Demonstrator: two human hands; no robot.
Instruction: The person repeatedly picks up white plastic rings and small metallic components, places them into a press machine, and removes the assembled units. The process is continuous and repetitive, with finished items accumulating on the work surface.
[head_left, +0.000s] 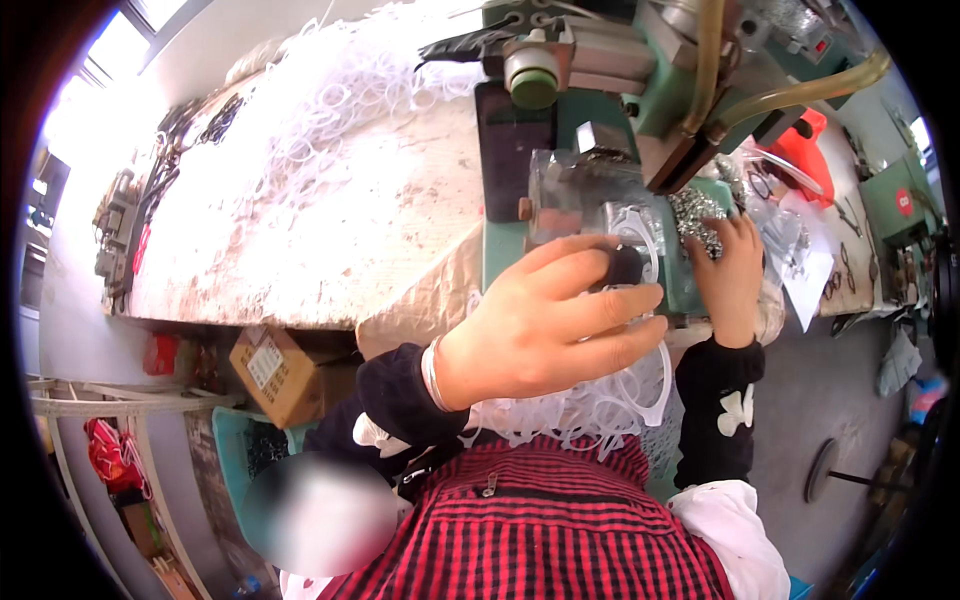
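My left hand [550,325] is closed on a white plastic eyeglass frame [648,250], its fingers curled round the middle. One rim of the frame stands up by the machine, and the other hangs below my fingers. Beside it, my right hand [732,275] reaches into a green tray [686,292] of small shiny metal parts [697,222]. Its fingers are bent down and apart, with the tips at the parts. Over the tray hangs the dark lower end of a green bench machine [675,165]. Several similar white frames [560,415] lie in my lap, below my left hand.
A large heap of white frames [350,90] covers the back of the worn table [300,240]. A dark phone [505,150] lies left of the machine. At right are a red bag [808,160] and scissors [838,280]. A cardboard box [275,375] sits below the table's edge.
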